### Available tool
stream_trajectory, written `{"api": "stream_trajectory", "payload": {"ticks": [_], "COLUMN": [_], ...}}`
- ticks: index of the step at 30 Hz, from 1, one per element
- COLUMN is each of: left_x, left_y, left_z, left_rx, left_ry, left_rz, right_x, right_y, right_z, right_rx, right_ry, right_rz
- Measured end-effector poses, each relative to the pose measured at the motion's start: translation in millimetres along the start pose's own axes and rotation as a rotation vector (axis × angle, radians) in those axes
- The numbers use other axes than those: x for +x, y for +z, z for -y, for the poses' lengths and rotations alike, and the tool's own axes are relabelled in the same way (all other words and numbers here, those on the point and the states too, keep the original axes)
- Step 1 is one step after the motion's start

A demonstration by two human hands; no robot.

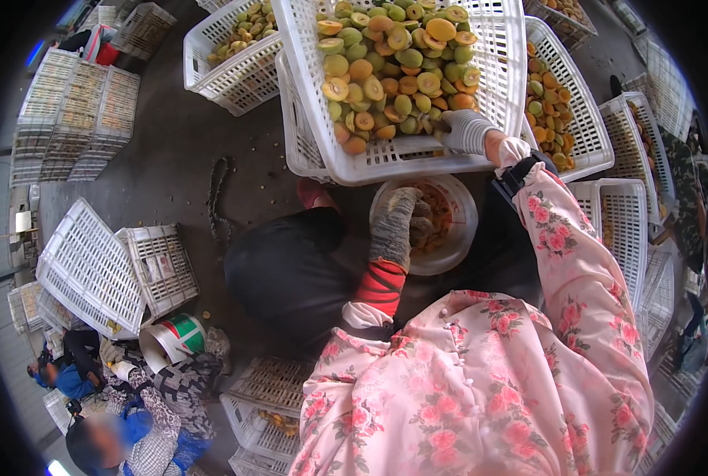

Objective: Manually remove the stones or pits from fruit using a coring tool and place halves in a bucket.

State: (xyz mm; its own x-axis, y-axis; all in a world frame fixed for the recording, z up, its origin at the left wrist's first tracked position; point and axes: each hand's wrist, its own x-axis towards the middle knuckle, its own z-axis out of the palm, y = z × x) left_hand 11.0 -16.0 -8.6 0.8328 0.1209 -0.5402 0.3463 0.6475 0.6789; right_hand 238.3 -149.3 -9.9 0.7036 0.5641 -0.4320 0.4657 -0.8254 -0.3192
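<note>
Crate (401,165): 12 o'clock, probably for reach
Right hand (466,131): at fruit (402,104)
Left hand (420,216): over bucket (470,216)
Fingers: grip unclear, both

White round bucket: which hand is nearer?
Left. The left hand is over or inside the bucket; the right hand is farther forward, at the fruit in the white crate.

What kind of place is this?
Probably a fruit-handling workshop: a white crate holds lots of fruit, some cut open, stacks of crates stand at left, and other people are nearby.
</note>
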Motion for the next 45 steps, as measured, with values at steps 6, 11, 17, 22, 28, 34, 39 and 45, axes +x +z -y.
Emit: {"api": "stream_trajectory", "payload": {"ticks": [6, 11, 17, 22, 28, 34, 39, 45], "left_x": [-6, 1, 6, -2, -9, -14, -15, -25], "left_y": [1, 14, -13, -1, 2, -5, -1, 9], "left_z": [-8, -17, -1, -10, -14, -18, -24, -30], "left_rx": [-0.008, -0.239, 0.143, -0.227, -0.081, 0.071, 0.126, -0.057], "left_ry": [0.165, 0.033, 0.341, 0.146, 0.199, 0.193, 0.338, 0.236], "left_rz": [-0.141, 0.114, 0.036, -0.036, -0.030, -0.029, 0.094, -0.100], "right_x": [-67, -117, -144, -168, -169, -170, -166, -175], "right_y": [-18, 6, 30, 30, 39, 51, 68, 43], "right_z": [46, 83, 90, 99, 102, 106, 97, 116], "right_rx": [0.731, 1.005, 0.391, 0.109, -0.008, 0.164, 0.651, 0.274], "right_ry": [0.159, -0.104, -0.349, -0.340, -0.262, -0.196, -0.465, -0.179], "right_rz": [0.024, 0.227, -0.285, -0.223, -0.180, 0.025, 0.038, 0.120]}}
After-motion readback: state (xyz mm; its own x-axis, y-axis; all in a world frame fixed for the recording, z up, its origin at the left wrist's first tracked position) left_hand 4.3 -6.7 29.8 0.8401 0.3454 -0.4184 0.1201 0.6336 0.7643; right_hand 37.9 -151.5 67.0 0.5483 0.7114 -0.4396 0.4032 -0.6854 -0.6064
